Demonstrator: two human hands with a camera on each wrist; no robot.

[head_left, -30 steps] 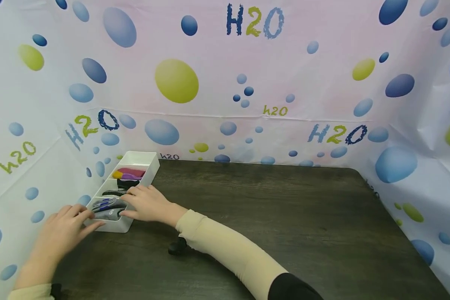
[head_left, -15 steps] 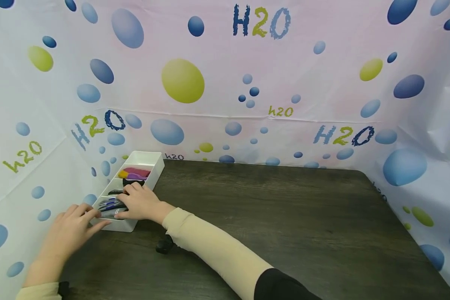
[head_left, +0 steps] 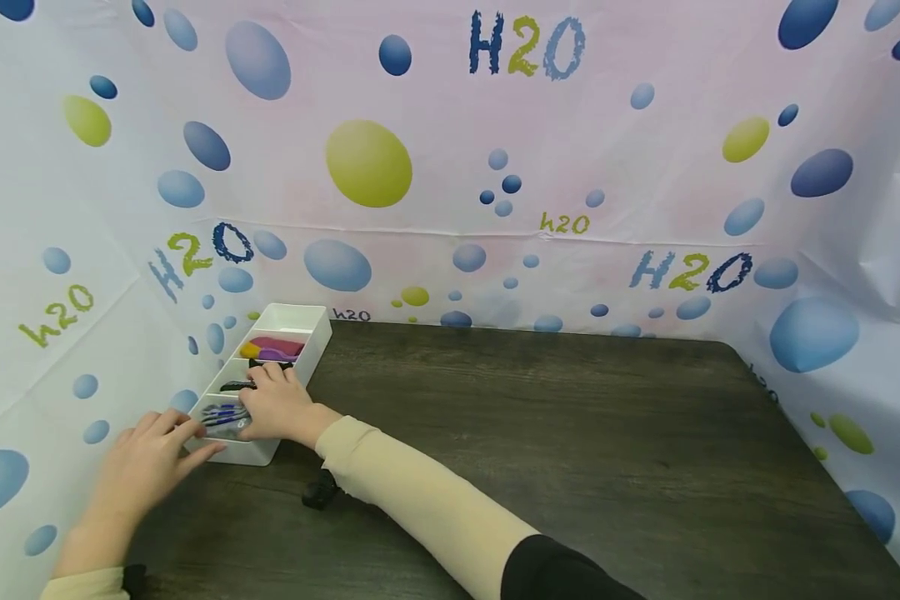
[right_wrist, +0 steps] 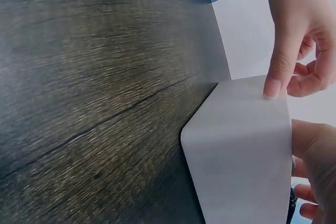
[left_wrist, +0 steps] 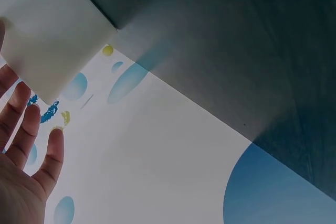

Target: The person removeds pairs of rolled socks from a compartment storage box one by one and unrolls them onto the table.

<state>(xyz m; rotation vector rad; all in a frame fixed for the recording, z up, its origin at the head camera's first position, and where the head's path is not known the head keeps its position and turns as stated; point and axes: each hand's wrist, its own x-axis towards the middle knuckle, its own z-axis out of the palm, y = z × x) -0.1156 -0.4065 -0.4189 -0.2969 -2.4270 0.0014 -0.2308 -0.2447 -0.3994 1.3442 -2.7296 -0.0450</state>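
A long white compartment tray (head_left: 243, 453) stands at the table's left side. Its near compartment holds grey items with blue parts (head_left: 223, 412), possibly pens. Black items (head_left: 236, 386) lie in the compartment behind. Farther back are pink, purple and yellow items (head_left: 270, 347). My left hand (head_left: 144, 454) holds the near left corner of the tray, its thumb (right_wrist: 273, 88) against the outer end wall. My right hand (head_left: 279, 406) reaches over the right wall, its fingers down among the compartments. Its fingertips are hidden, so I cannot tell whether they pinch anything.
The dark wood table (head_left: 540, 450) extends to the right of the tray. A white backdrop (head_left: 435, 100) printed with blue and green drops rises behind and at both sides, near the tray's left edge. A black wrist device (head_left: 320, 490) hangs under the right sleeve.
My right hand has shifted slightly left and deeper over the tray, and the near compartment's items look rearranged. My left hand keeps its place at the corner. The head view has turned slightly left.
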